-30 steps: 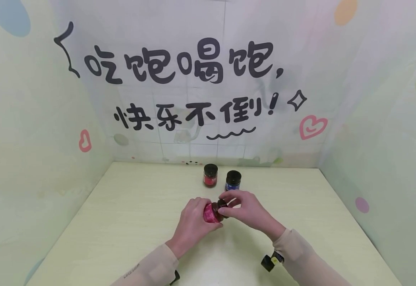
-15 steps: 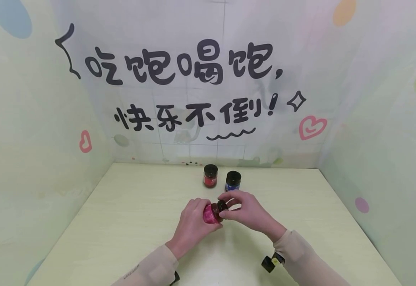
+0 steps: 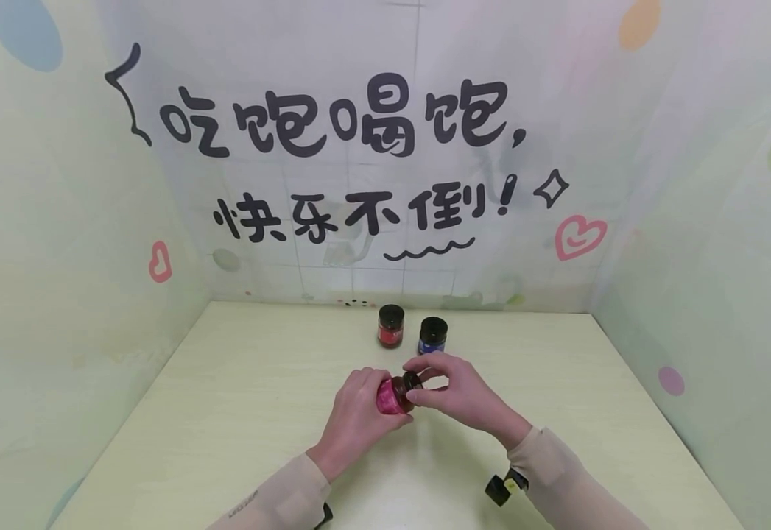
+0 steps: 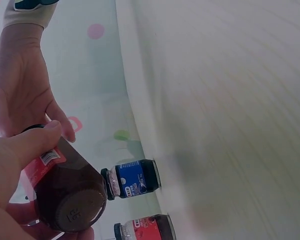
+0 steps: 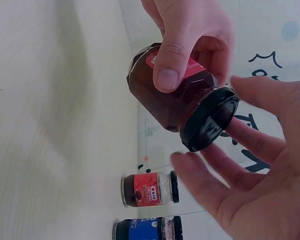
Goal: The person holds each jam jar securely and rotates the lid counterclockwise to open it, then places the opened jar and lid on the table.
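My left hand (image 3: 358, 416) grips a glass jar (image 3: 390, 397) of dark red contents with a pink-red label, held tilted above the table. Its black lid (image 5: 210, 120) faces my right hand (image 3: 458, 390). In the right wrist view, the right thumb and fingers are spread loosely around that lid, with the index fingertip a little apart from its rim. Whether the other fingertips touch it is hard to tell. The jar's bottom (image 4: 80, 210) shows in the left wrist view.
Behind the hands, two more black-lidded jars stand upright: a red-labelled jar (image 3: 390, 327) and a blue-labelled jar (image 3: 432, 337). The pale table (image 3: 252, 383) is enclosed by printed walls (image 3: 305, 272) at the back and both sides.
The right thumb has shifted slightly off the lid, so more of the lid shows than one second ago. The left hand and the held jar have hardly moved.
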The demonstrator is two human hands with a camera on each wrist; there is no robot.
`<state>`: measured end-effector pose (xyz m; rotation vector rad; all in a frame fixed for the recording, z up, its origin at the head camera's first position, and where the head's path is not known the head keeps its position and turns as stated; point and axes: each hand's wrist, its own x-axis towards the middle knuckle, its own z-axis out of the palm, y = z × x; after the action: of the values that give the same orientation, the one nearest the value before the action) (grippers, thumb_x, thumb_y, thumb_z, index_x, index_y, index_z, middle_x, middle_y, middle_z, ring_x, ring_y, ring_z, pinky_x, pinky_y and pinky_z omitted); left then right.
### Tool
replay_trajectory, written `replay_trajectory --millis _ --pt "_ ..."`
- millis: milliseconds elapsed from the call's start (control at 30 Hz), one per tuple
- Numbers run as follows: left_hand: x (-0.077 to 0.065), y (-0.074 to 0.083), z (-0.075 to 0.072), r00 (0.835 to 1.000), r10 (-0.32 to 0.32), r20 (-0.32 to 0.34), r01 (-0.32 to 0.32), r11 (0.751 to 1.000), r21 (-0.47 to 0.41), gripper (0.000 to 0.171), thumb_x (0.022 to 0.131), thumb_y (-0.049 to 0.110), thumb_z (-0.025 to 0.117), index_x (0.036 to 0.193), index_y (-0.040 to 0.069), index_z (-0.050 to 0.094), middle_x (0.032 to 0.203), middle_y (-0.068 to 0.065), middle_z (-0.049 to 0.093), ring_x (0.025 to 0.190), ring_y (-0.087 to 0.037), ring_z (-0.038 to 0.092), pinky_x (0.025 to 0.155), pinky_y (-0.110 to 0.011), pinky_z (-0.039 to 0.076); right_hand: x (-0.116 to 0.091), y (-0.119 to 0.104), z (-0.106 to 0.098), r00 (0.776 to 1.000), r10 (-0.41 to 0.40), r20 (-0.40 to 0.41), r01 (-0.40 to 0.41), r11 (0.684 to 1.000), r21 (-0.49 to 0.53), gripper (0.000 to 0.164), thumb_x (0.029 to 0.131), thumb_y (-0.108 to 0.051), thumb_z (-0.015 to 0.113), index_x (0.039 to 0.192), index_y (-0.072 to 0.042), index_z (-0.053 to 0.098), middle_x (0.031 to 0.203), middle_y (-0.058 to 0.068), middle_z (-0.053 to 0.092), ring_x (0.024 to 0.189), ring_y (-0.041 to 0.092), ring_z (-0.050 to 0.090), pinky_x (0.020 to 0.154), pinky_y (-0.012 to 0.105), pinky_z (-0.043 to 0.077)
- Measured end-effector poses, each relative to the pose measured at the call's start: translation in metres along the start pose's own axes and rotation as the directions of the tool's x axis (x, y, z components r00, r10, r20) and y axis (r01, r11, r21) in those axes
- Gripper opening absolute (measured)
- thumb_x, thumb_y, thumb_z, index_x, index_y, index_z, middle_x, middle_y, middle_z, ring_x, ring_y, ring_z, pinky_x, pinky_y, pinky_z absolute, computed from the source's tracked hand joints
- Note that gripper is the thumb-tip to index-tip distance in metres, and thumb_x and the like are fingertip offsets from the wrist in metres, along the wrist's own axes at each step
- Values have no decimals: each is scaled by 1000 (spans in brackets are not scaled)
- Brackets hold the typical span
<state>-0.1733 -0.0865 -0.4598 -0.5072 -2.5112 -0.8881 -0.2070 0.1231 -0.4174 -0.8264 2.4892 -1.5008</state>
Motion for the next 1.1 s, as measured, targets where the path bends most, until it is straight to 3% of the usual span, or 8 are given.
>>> replay_trajectory --millis 133,300,1100 --pt "0 0 0 1000 6 2 -6 1000 1 60 66 37 96 108 11 63 97 1 61 93 -14 52 77 -32 54 0 -3 0 996 89 -28 -89 996 -27 36 92 -39 73 124 -22 68 118 0 67 96 19 68 75 38 57" --pt "-1 0 1 1000 3 13 -3 1000 1 60 66 37 95 109 11 63 97 2 60 93 -14 52 77 -31 54 1 -1 3 986 163 -20 -162 986 30 43 92 -42 73 122 -12 68 106 9 68 82 19 71 69 39 60" --pt "-2 0 1 1000 19 16 -19 1000 12 61 65 39 95 108 11 62 96 2 60 92 -13 52 77 -31 54 0 -2 6 990 133 -49 -132 991 21 35 85 -32 82 113 -13 72 98 5 71 88 22 70 69 36 57"
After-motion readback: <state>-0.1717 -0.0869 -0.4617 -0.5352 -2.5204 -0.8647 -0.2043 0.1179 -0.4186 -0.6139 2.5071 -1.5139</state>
